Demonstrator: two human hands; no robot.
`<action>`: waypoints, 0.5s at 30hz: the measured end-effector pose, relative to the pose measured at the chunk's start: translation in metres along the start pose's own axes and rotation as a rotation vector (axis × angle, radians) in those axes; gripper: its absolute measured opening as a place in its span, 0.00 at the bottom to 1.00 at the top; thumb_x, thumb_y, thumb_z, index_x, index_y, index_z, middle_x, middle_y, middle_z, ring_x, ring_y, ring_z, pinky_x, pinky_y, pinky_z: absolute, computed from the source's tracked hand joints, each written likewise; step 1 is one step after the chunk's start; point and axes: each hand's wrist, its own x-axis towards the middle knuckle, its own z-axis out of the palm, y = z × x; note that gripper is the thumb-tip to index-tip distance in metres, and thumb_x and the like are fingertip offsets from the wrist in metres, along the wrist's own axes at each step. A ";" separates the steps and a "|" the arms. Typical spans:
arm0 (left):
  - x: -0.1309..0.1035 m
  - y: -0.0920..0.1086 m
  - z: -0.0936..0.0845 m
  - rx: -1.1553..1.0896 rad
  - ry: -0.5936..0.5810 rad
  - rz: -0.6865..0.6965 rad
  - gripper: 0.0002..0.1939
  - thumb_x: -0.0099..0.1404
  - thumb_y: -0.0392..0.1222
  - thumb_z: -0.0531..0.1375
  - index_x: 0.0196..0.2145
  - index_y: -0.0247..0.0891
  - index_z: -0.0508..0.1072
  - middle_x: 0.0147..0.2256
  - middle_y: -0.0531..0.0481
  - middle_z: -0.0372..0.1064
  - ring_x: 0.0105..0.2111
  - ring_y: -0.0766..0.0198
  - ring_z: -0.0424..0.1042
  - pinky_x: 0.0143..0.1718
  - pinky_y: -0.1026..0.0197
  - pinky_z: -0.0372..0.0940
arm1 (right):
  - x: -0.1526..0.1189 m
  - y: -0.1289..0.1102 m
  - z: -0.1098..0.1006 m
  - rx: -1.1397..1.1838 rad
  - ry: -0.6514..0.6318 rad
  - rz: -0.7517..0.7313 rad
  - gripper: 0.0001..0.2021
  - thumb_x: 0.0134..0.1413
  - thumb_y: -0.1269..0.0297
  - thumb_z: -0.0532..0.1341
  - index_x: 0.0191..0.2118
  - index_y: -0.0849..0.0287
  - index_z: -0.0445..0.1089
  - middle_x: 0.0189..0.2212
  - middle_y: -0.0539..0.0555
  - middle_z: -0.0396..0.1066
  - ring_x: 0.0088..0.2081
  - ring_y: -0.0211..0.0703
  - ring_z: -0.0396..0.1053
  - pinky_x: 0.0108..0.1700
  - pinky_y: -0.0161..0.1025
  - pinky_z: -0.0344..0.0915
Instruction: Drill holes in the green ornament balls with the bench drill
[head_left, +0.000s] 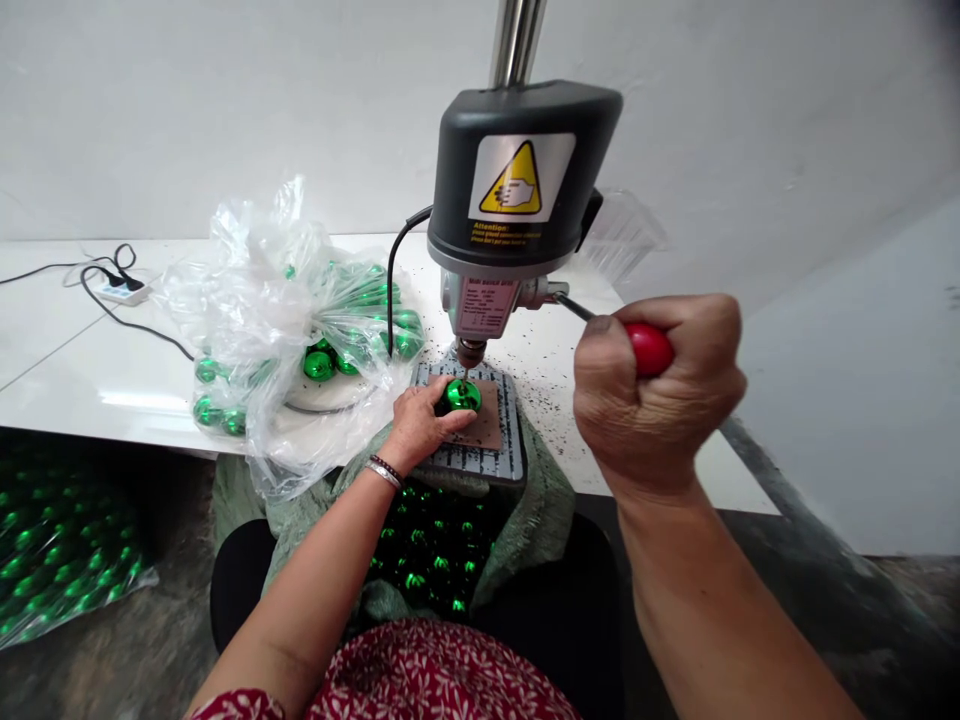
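A shiny green ball (463, 396) rests on a brown board (489, 425) on the base of a bench drill press (525, 200). My left hand (424, 420) grips the ball from the left, thumb and fingers around its sides. Straight above, the drill bit (465, 376) meets the ball's top; whether it has gone in I cannot tell. My right hand (656, 390) is closed around the red knob (649, 348) of the drill's feed lever (576, 306), to the right of the drill head.
A clear plastic bag (262, 290) of green balls lies left of the drill. More balls (427, 545) sit in green cloth on my lap, and another bag (67, 540) is at lower left. Dark shavings dot the white table (150, 380). A power strip (120, 288) and cords lie far left.
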 end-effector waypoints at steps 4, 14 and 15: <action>0.000 0.000 0.000 0.009 0.011 -0.009 0.24 0.62 0.51 0.64 0.55 0.44 0.74 0.42 0.49 0.78 0.45 0.53 0.72 0.48 0.54 0.64 | -0.012 0.001 0.000 -0.030 -0.002 -0.026 0.04 0.55 0.68 0.57 0.31 0.57 0.59 0.20 0.43 0.59 0.21 0.26 0.56 0.27 0.29 0.57; 0.001 -0.003 0.004 0.009 0.019 -0.011 0.25 0.61 0.52 0.64 0.55 0.44 0.74 0.41 0.48 0.78 0.44 0.52 0.72 0.49 0.53 0.64 | -0.029 0.005 0.005 -0.031 0.031 -0.001 0.02 0.57 0.67 0.56 0.34 0.56 0.61 0.24 0.45 0.65 0.25 0.29 0.63 0.30 0.30 0.60; 0.001 -0.003 0.004 0.011 0.020 -0.008 0.26 0.61 0.52 0.64 0.55 0.44 0.74 0.41 0.47 0.78 0.44 0.52 0.72 0.49 0.53 0.64 | -0.032 0.006 0.005 -0.028 0.031 0.011 0.01 0.57 0.66 0.56 0.34 0.55 0.61 0.25 0.46 0.65 0.26 0.29 0.64 0.30 0.31 0.61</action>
